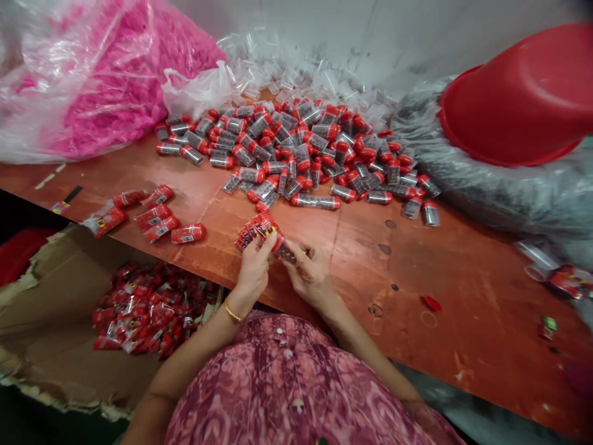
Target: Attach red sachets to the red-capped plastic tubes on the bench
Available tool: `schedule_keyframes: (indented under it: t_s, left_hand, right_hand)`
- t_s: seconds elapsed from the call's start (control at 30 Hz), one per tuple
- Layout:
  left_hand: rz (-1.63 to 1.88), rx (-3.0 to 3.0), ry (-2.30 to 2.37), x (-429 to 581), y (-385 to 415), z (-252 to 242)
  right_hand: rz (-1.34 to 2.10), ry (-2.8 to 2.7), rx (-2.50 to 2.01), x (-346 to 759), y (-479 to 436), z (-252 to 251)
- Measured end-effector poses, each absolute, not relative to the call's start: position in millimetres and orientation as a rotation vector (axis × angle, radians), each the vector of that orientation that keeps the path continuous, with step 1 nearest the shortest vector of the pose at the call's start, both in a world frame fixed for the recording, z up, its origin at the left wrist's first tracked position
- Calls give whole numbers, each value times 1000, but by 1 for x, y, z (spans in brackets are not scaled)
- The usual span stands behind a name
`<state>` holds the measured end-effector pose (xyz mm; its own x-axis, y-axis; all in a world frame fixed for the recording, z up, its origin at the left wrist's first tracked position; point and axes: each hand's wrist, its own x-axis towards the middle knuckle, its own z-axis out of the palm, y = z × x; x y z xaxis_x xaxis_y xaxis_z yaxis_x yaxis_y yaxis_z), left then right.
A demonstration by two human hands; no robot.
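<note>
My left hand (254,266) is closed around a fanned bunch of red printed sleeves (252,230) just above the table's near edge. My right hand (310,272) pinches a small clear container (283,250) with dark contents, its upper end against the sleeves. Whether that end is inside a sleeve I cannot tell. Beyond both hands lies a heap of clear containers with red caps (278,142). Several red-wrapped containers (155,216) lie on the table to the left of my hands.
Below the table on the left, a cardboard box (55,296) holds many red-wrapped containers. A bag of pink pieces (120,80) stands at back left. A red bucket (514,99) rests on a plastic bag (491,191) at right. A red cap (431,303) lies on the tabletop (352,278).
</note>
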<state>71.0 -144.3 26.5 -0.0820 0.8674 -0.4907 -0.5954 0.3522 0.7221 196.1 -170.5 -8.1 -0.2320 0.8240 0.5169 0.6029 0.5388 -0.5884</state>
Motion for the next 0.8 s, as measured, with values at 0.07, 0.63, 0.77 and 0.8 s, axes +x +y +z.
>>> schedule_keyframes:
  t_s: [0.07,0.63,0.77,0.8]
  left_hand:
    - [1265,304,1090,73,-143,24]
    - [1230,392,989,73,-148,20]
    - [1225,442,987,66,-147,23]
    - [1228,436,980,66,-148,23]
  right_hand:
    - [365,-1923,-1178,187,-171,-11]
    - [1460,-1027,-1130,174,-175,5]
    - [1541,-911,-1057,174,-174,1]
    - [1538,-895,-1056,174,-174,0]
